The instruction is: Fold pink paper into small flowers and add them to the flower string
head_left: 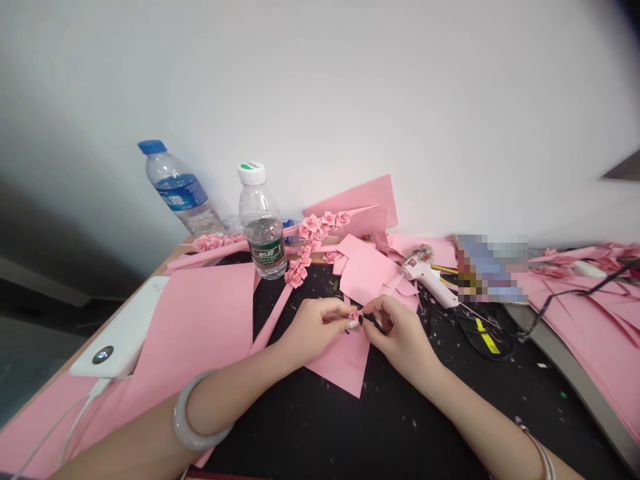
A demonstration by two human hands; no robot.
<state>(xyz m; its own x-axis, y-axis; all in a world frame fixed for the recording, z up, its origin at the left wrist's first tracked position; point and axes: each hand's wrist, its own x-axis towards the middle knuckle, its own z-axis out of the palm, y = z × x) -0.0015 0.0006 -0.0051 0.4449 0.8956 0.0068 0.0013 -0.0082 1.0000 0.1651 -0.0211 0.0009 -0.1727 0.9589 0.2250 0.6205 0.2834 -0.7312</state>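
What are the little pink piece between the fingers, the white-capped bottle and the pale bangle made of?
Little pink piece: seemingly matte paper, with thin folded edges. White-capped bottle: probably clear, glossy plastic, being see-through with highlights. Pale bangle: perhaps polished stone, though glass or plastic is possible; it looks smooth and faintly shiny.

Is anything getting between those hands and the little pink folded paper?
Nothing visible does: the left hand and right hand both pinch the little pink folded paper directly. The white glue gun lies farther back, off to the right.
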